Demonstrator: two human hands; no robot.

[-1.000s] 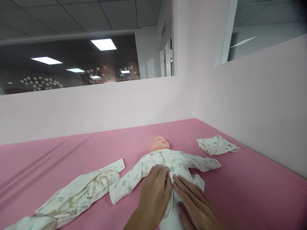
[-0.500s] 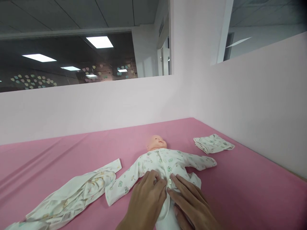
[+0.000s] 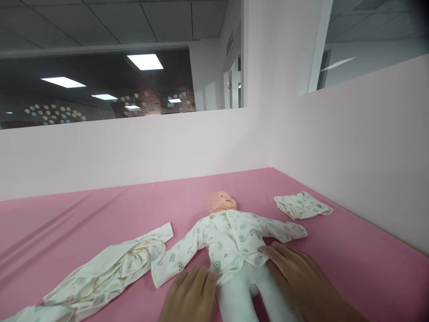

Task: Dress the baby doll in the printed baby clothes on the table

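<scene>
A baby doll (image 3: pixel 222 201) lies on its back, its head away from me. It wears a long-sleeved white baby shirt (image 3: pixel 231 239) with small green animal prints, fastened down the front, and plain white trousers (image 3: pixel 234 290). My left hand (image 3: pixel 191 293) is closed at the shirt's lower left edge, fingers bent downward. At the lower right edge, my right hand (image 3: pixel 298 277) is closed on the hem, index finger lying along the cloth and thumb partly hidden beneath. Both sleeves are spread out sideways, their ends flat on the pink sheet.
A crumpled white baby garment (image 3: pixel 110 273) lies to the left, touching the doll's left-side sleeve. Right of the doll is a folded printed cloth (image 3: pixel 303 205). The pink sheet (image 3: pixel 100 210) meets white walls (image 3: pixel 187 147) behind and on the right, with windows above.
Both hands have left the shirt's front button area and moved apart to its two lower sides. The shirt's hem and the trousers now show between them. The view has shifted slightly.
</scene>
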